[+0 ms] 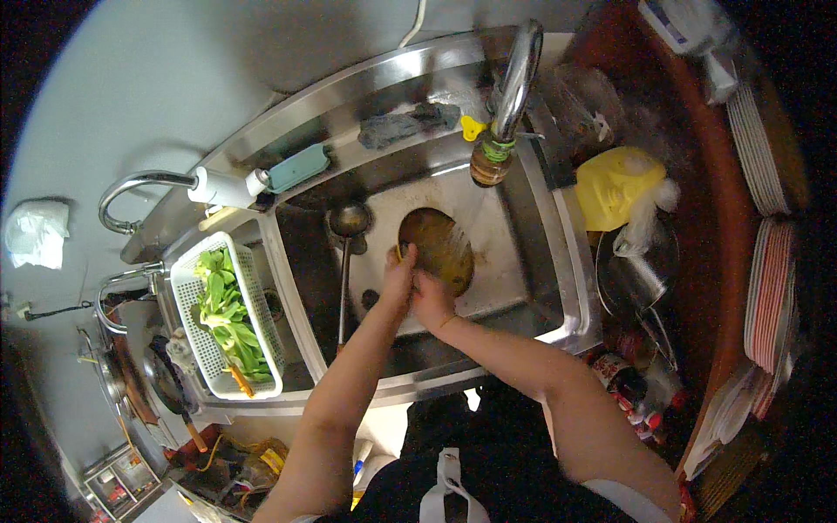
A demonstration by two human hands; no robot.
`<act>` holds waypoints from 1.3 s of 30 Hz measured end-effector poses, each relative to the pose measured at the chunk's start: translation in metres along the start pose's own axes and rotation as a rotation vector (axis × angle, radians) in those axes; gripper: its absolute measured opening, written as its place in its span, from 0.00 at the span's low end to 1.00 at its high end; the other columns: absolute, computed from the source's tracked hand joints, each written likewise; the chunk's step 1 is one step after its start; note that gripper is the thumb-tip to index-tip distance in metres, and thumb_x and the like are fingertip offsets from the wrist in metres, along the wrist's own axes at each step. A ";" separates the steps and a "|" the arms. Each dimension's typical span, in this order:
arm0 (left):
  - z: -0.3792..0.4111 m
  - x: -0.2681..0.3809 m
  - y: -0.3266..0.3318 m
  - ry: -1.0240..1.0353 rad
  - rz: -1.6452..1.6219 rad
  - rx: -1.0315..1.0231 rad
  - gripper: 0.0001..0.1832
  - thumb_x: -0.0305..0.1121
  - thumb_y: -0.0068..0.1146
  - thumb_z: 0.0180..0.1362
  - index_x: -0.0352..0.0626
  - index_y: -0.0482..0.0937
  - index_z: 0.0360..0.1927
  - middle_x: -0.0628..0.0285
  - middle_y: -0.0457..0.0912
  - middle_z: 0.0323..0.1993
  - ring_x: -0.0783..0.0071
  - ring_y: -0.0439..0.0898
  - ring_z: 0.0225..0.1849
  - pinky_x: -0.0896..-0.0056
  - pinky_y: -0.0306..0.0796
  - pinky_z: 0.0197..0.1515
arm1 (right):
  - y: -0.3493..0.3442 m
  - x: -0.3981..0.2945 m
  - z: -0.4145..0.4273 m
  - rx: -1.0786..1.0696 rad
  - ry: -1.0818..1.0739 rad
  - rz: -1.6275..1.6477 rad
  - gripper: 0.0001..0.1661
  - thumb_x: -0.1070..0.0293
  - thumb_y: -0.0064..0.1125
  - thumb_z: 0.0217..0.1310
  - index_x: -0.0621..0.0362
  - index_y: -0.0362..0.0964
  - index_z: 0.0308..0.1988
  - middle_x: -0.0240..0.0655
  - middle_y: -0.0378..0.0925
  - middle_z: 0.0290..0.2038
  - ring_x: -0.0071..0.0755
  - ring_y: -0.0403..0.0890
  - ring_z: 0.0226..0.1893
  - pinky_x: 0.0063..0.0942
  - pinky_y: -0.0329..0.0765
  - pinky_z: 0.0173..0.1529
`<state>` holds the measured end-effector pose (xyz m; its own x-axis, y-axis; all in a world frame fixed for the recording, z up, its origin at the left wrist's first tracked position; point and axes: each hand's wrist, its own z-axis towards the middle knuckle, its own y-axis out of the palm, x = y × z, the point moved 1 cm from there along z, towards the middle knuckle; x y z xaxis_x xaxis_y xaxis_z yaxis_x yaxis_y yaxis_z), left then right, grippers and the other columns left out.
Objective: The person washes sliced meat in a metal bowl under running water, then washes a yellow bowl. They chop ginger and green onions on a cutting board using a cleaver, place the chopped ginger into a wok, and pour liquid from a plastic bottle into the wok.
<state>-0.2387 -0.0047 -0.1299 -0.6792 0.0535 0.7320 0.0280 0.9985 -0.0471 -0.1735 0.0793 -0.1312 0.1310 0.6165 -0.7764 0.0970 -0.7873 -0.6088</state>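
Observation:
Both hands are over the right basin of a stainless steel sink [549, 287]. My left hand [397, 278] grips the near left rim of a round, brownish metal pan or bowl [437, 242], with the thumb on top. My right hand [431, 299] is at its near edge, close beside my left; its fingers are partly hidden, so its hold is unclear. Water seems to run onto the vessel from the faucet [516, 91], whose spout is wrapped with a cloth-like sleeve and green band. A long-handled ladle [348, 222] lies to the left in the basin.
Leafy greens [225, 307] fill a white perforated basket [271, 366] over the left basin. A grey cloth [409, 124] and a teal tray [299, 168] lie on the back ledge. Right of the sink are a yellow plastic bag [614, 186], a metal pot [644, 281] and stacked plates [768, 294].

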 end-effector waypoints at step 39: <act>-0.034 0.027 0.052 -0.056 -0.319 -0.160 0.36 0.61 0.40 0.59 0.53 0.51 0.65 0.61 0.65 0.58 0.65 0.70 0.53 0.61 0.72 0.41 | -0.062 0.058 0.043 -0.303 0.105 0.330 0.21 0.62 0.57 0.54 0.60 0.68 0.47 0.42 0.68 0.53 0.46 0.72 0.50 0.37 0.69 0.53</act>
<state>-0.2307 0.0491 -0.0895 -0.7111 -0.2570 0.6544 -0.0799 0.9543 0.2879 -0.2141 0.1644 -0.1451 0.3009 0.3409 -0.8907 0.3151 -0.9170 -0.2445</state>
